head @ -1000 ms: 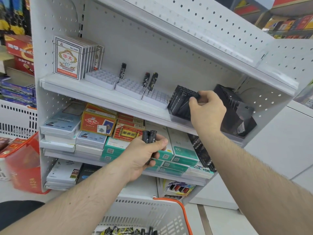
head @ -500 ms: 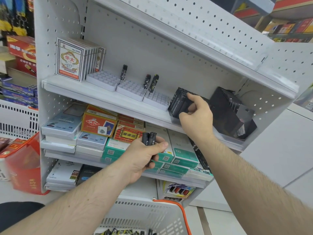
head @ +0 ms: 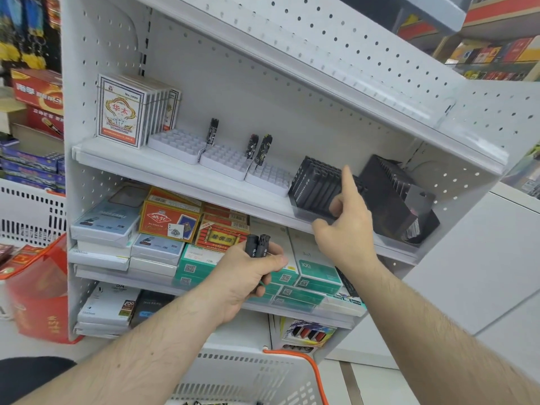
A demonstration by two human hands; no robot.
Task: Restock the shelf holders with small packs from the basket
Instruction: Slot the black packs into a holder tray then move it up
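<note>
Mid-restock – left hand [head: 248, 273] clenched round few slim black packs [head: 257, 244], held below upper shelf; right hand [head: 344, 226] empty, index finger on row in black slotted holder [head: 317, 185]; white basket [head: 248, 378] underneath – next, likely: pinch one pack, seat upright in free slot

Painted white metal shelf [head: 163, 168], matt and punched with peg holes. White moulded plastic holders [head: 178, 144], smooth. Black packs [head: 315, 185] look matt plastic. Card boxes [head: 119, 112] are printed, slightly glossy. White plastic basket [head: 251, 378] has a slotted wall and a glossy orange handle.
</note>
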